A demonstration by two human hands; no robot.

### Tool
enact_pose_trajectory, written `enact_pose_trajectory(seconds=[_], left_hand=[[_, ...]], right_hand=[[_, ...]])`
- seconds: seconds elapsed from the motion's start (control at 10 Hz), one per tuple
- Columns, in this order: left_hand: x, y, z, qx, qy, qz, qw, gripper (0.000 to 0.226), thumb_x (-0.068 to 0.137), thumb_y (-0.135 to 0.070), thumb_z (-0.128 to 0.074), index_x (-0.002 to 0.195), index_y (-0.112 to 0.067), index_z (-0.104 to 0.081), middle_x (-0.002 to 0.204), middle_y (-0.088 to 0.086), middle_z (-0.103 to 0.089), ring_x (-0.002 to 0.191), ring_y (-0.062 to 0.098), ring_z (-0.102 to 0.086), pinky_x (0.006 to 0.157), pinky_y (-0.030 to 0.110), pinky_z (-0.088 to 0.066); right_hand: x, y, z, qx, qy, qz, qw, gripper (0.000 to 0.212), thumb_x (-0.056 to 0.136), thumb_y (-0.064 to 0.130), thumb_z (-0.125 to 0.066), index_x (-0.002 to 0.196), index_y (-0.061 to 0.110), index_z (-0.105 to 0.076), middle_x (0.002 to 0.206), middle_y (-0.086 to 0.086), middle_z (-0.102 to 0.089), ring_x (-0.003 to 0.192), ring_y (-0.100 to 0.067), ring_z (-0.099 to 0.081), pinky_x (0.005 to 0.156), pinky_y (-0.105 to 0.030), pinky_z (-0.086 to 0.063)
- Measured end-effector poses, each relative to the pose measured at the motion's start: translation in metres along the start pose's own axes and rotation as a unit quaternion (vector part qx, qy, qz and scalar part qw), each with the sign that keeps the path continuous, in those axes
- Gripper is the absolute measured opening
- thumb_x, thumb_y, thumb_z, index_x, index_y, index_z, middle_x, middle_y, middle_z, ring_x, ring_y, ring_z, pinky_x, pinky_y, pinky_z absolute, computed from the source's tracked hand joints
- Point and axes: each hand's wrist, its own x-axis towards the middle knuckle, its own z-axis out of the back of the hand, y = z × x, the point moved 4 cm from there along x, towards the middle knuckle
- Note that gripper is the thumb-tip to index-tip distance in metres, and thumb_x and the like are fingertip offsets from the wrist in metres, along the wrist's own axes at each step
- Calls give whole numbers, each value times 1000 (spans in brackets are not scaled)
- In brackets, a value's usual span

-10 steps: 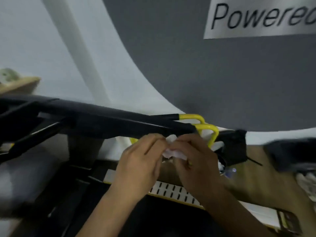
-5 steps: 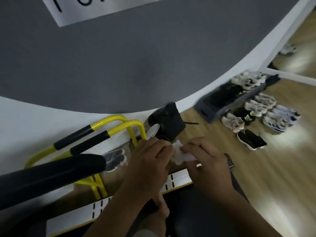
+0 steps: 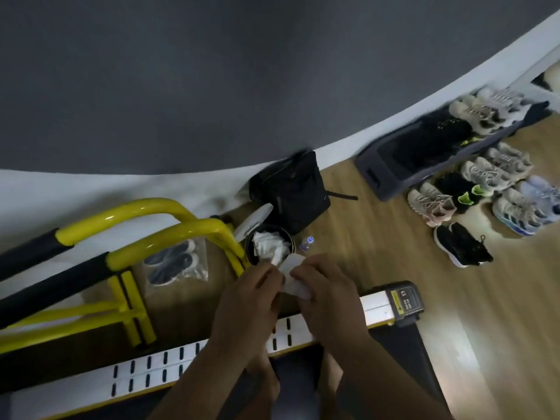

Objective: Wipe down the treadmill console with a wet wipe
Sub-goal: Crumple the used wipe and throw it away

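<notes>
Wet wipe (image 3: 291, 277) held between both hands: I log left grip (image 3: 247, 301) and right grip (image 3: 330, 301) each pinching an edge, above the treadmill side rail (image 3: 375, 309), near black bin (image 3: 248, 248) of crumpled tissue.

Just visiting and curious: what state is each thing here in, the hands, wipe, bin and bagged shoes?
Wet wipe: held between both hands, partly folded.
Left hand: pinching one side of it.
Right hand: pinching the other side.
Bin: lid flipped open, crumpled white paper inside.
Dark shoes: lying in a clear plastic bag.
</notes>
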Motion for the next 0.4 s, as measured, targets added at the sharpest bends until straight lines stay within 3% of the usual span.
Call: enact_pose_trajectory(seconds=[0.1, 0.2, 0.3, 0.4], left_hand=[[19, 53, -68, 12, 8, 13, 1000, 39, 60, 5, -85, 93, -6, -67, 99, 10, -65, 82, 25, -65, 62, 28, -54], [36, 113, -142, 6, -38, 8, 999, 16, 76, -3, -63, 92, -5, -63, 101, 7, -58, 89, 21, -57, 71, 24, -47], [48, 176, -226, 3, -37, 28, 999, 16, 80, -7, -54, 92, -3, -63, 100, 11, -61, 91, 22, -56, 70, 27, -47], [58, 249, -326, -7, 77, 126, 989, 35, 90, -11, -59, 125, -5, -58, 131, 17, -55, 118, 36, -55, 87, 44, -51]], right_hand=[[19, -59, -63, 15, 27, -6, 1000, 27, 74, 15, -51, 92, 7, -70, 97, -6, -62, 78, -15, -60, 63, -19, -46], [34, -126, -136, 20, 51, -9, 998, 27, 75, 10, -55, 97, 5, -71, 100, -10, -64, 80, -22, -65, 65, -24, -52], [42, -193, -214, 19, 81, -17, 996, 30, 70, -3, -71, 100, 3, -71, 102, -12, -64, 83, -26, -66, 65, -32, -56], [55, -268, -302, 5, 159, -67, 985, 47, 79, -6, -64, 123, 10, -63, 129, -13, -56, 108, -31, -61, 81, -38, -55]])
